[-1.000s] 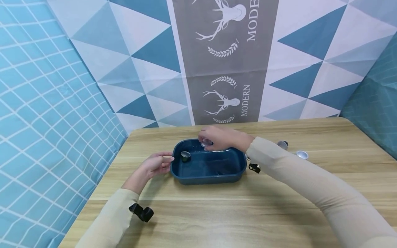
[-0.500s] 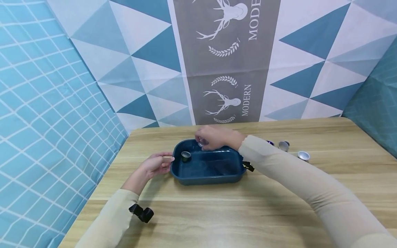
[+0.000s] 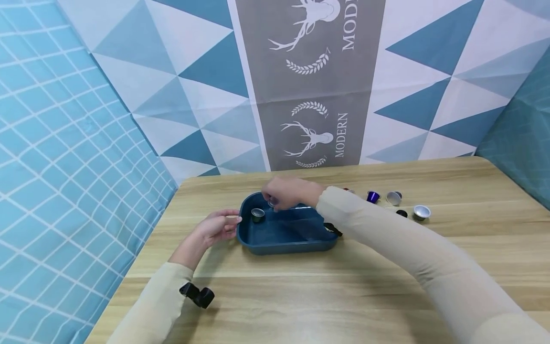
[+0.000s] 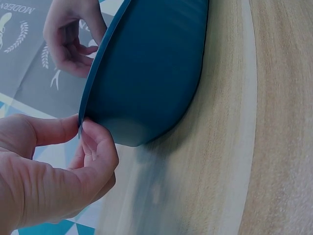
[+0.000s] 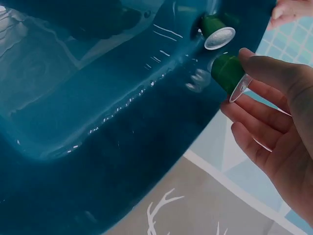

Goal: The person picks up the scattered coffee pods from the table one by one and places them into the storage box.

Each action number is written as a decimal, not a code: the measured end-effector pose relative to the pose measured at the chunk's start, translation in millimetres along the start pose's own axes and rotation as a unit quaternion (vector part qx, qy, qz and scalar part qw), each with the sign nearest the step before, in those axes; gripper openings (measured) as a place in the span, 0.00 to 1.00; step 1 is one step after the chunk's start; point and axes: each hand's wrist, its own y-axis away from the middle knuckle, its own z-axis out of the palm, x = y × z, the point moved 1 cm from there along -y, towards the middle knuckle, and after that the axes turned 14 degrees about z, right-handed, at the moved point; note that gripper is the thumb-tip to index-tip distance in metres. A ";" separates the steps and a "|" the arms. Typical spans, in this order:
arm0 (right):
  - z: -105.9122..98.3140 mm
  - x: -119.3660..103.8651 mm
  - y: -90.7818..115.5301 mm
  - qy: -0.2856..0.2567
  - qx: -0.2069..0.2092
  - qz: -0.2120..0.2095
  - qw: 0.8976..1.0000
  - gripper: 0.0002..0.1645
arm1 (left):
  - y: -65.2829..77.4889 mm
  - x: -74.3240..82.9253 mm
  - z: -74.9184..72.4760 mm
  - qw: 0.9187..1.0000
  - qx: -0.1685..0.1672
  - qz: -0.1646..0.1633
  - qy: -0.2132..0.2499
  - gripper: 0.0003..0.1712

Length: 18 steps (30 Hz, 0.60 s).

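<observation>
Capsule [image 5: 227, 73], green with a foil lid, is pinched between thumb and fingertips of the right hand [image 3: 292, 191], the grip being closed no further than its girth. It is held at the left part of the dark-blue tray [image 3: 292, 248], toward the far side. Its axis is seen, in the right wrist view, to be set with the lid toward the palm and the base pointed away from it. Whether the tray floor is touched cannot be determined.

A standing capsule [image 3: 258, 215], lid up, is located just left of the held one and slightly nearer the person; the narrow gap between them is judged the governing relation. The tray's left rim is pinched by the left hand [image 3: 218, 227], so the standing capsule is flanked by both hands. A blue capsule [image 3: 373, 196] is noted outside the tray, well to the right.
</observation>
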 end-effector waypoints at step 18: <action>14.9 -20.0 -18.3 0.048 -0.033 0.026 0.998 0.12 | 3.1 1.4 0.9 1.000 -0.007 0.001 0.005 0.28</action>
